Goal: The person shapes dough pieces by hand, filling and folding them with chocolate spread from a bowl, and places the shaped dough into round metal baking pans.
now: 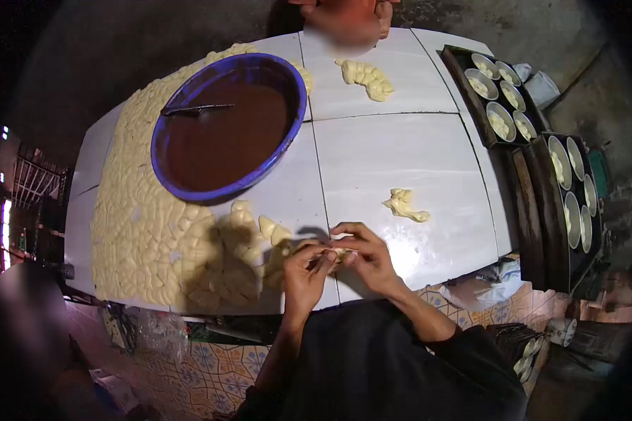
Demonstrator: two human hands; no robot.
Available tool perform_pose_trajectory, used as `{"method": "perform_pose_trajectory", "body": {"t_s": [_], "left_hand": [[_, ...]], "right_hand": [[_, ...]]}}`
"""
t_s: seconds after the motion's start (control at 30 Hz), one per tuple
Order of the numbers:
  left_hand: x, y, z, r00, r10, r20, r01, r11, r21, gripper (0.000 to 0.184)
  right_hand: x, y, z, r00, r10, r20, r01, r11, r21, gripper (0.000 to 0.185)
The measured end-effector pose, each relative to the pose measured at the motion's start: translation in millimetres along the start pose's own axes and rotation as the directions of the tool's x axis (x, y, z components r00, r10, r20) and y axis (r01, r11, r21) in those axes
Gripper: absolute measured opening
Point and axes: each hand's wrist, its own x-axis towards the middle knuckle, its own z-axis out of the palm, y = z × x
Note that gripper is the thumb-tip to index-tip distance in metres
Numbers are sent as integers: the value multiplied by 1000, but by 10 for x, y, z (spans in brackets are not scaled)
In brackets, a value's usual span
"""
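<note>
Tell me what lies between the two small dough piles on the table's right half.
The head view shows only bare white tabletop, crossed by a dark seam, between the farther dough pile and the nearer one.

So it's just the one cam, worn on my head, looking forward and pretty steeply down at the surface (400, 154). It's fairly close in: my fingers (358, 245) land a bit below the middle of the shot, and my dark clothing (372, 358) fills the bottom centre. Super wide view too, all curved with dark rounded edges, so I get the far edge of the surface up top, the trays (551, 231) over on the right and some tiled floor (211, 358) down low.
</note>
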Motion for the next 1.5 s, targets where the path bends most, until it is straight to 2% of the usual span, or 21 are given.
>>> {"method": "perform_pose_trajectory", "body": {"t_s": [0.1, 0.17, 0.3, 0.37, 0.4, 0.5, 0.57, 0.7, 0.77, 0.87, 0.9, 0.97, 1.07, 1.13, 1.2, 1.23, 1.3, 1.33, 1.37, 1.43, 1.5], "left_hand": [[-65, -51, 75, 979, -179, -94, 175, 983, -55, 15], [-87, -121, 155, 984, 76, -159, -56, 990, 127, 15], [-1, -395, 13, 986, 166, -9, -163, 979, 125, 23], [13, -261, 26, 999, 50, -11, -50, 998, -36, 36], [15, -250, 13, 993, 110, -31, -111, 992, -63, 41], [125, -496, -98, 941, 259, -216, -306, 925, -225, 24], [142, -569, -210, 852, 229, -470, -227, 972, 63, 14], [75, -920, -769, 811, 298, -503, -23, 876, 482, 23], [112, -886, -828, 817, 202, -540, 83, 886, 456, 29], [234, -1008, -865, 807, 387, -447, -184, 883, 433, 54], [270, -711, -903, 908, 391, -150, -59, 473, 879, 68], [359, -964, -1044, 966, 244, -82, -97, 641, 761, 72], [371, -743, -1084, 1000, 22, 2, -11, 450, 893, 72], [376, -676, -1048, 999, 42, -30, 11, 405, 914, 71], [373, -682, -954, 987, 150, -62, 6, 346, 938, 61], [338, -682, -851, 987, 154, -53, -5, 352, 936, 61], [284, -561, -537, 944, 298, -139, -181, 823, 538, 49], [210, -289, -269, 987, 101, -125, -75, 977, 200, 43], [134, -132, -66, 999, 36, -20, -37, 995, -88, 43], [146, -257, 32, 934, -209, 290, 351, 693, -630, 47], [166, -254, 60, 962, -151, 227, 264, 722, -639, 50]], "right_hand": [[-129, 205, 37, 980, -172, 103, 193, 948, -254, 11], [-217, 314, 16, 970, 241, -43, -243, 970, -27, 17], [-127, 430, 19, 978, 193, -77, -204, 960, -190, 36], [-17, 483, -215, 646, 611, 457, -743, 641, 194, 44], [26, 432, -260, 515, 560, 649, -825, 530, 197, 44], [56, 602, -107, 844, 476, 247, -500, 865, 45, 37], [125, 815, -132, 864, 486, 131, -476, 874, -102, 38], [223, 886, -168, 906, 418, -66, -420, 871, -255, 32], [440, 739, 30, 990, 132, 58, -96, 904, -417, 25], [631, 929, 608, 945, 102, 310, 105, 804, -585, 30], [616, 985, 834, 970, 39, 240, 130, 751, -648, 42], [614, 1307, 1120, 953, 96, 286, 145, 686, -714, 33], [599, 1233, 947, 898, 319, 303, -296, 948, -122, 26], [573, 673, 538, 868, 431, 246, -483, 847, 222, 31], [547, 197, 54, 935, 323, 146, -354, 832, 427, 28], [521, 172, -160, 1000, 27, -9, -23, 954, 298, 23], [476, -174, -335, 979, -165, -120, 179, 977, 116, 22], [392, -265, -376, 984, -176, 18, 176, 971, -158, 23], [314, -317, -397, 978, -144, 153, 195, 889, -415, 25], [150, -225, -187, 928, -78, 365, 182, 948, -260, 37], [16, -28, -89, 944, -229, 237, 267, 953, -144, 45]]}}
